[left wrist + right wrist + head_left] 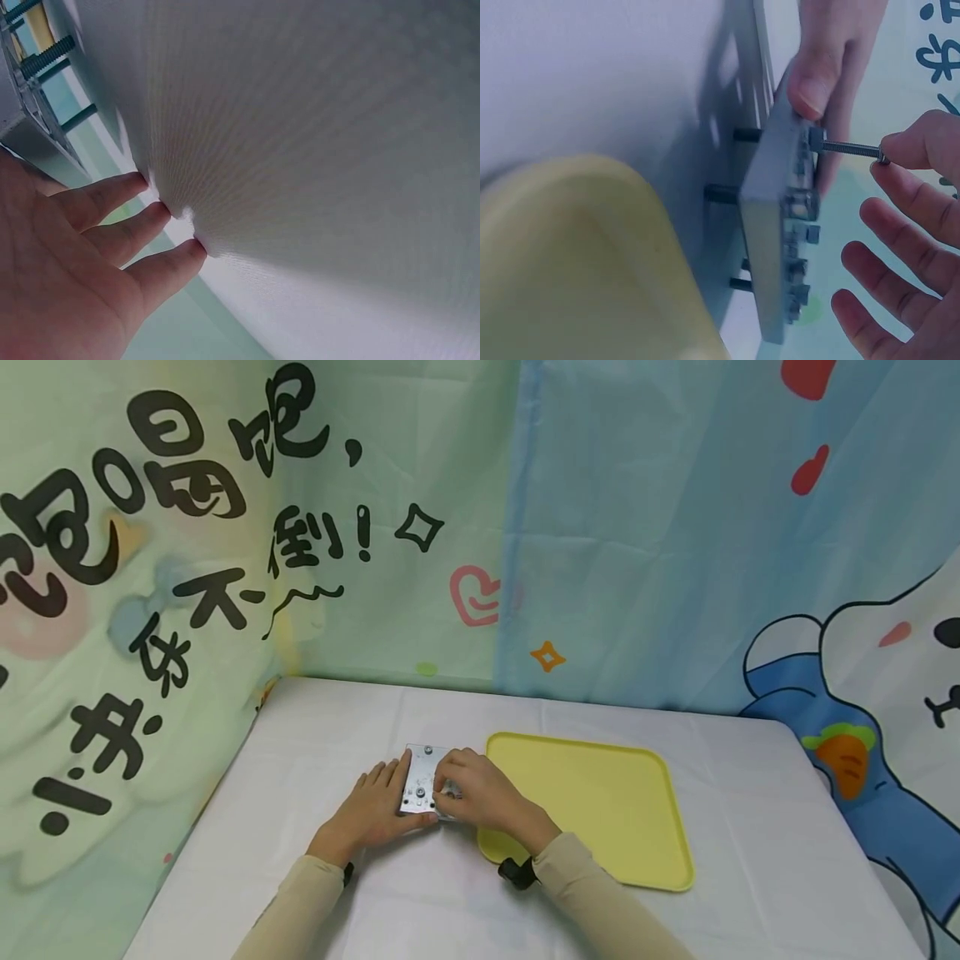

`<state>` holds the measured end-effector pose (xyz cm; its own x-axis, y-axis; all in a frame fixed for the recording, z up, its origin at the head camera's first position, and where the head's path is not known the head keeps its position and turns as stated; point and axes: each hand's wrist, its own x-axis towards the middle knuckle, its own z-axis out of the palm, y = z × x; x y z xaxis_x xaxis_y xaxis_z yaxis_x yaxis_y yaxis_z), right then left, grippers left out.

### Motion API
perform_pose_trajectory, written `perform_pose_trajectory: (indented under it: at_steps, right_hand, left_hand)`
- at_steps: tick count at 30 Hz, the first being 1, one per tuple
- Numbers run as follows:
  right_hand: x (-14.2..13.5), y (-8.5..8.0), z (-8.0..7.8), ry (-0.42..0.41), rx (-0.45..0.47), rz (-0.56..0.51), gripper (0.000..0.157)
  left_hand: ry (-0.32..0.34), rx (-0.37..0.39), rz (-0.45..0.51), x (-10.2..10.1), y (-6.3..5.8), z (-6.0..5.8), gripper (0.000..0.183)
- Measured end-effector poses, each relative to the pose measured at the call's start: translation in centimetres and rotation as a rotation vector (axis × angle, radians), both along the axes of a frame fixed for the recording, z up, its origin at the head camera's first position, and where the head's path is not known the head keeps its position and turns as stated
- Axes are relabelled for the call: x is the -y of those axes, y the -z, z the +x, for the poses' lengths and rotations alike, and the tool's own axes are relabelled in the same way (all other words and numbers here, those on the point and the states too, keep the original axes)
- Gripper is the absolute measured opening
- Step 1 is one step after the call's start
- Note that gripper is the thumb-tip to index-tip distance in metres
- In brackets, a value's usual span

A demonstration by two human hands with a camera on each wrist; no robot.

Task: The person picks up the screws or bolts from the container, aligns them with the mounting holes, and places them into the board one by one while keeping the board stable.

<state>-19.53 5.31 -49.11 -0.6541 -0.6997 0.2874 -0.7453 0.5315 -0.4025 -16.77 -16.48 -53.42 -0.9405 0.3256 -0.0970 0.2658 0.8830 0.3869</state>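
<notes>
A silvery metal plate (pixel 418 775) with screw heads on its top lies at the middle of the white table, and screw shanks stick out below it in the right wrist view. My left hand (pixel 372 803) is beside it with fingers spread, the thumb at the near edge. Three of its fingertips touch the tablecloth in the left wrist view. Over the plate's right side, my right hand (pixel 483 789) pinches a screw (pixel 853 150) by its head between thumb and index finger. The screw's far end meets a fitting on the plate's top; the other fingers stay apart.
A shallow yellow tray (pixel 607 810) lies right of the plate, partly under the right forearm. White cloth covers the table (pixel 757 827). Printed curtains (pixel 637 543) stand behind and to the left. A black wrist device (pixel 517 872) is on the right wrist.
</notes>
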Motion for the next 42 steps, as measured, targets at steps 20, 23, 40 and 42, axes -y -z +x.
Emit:
perform_pose_trajectory:
  at_steps: [20,23,40,42]
  right_hand:
    - [0.8,0.9,0.1,-0.002,0.016,0.015,0.005]
    - [0.7,0.9,0.1,-0.003,0.014,0.026,0.004]
    - [-1.1,-0.2,1.1,0.074,-0.024,0.022,0.002]
    - [-1.7,-0.3,1.3,0.085,-0.037,0.015,0.002]
  left_hand:
    - [0.011,-0.021,-0.002,0.1,0.0,0.2,0.111]
    - [0.011,-0.018,-0.004,0.0,0.0,0.2,0.111]
    - [0.028,-0.002,0.01,0.0,0.0,0.0,0.11]
    - [0.033,-0.017,0.017,0.1,-0.1,0.2,0.109]
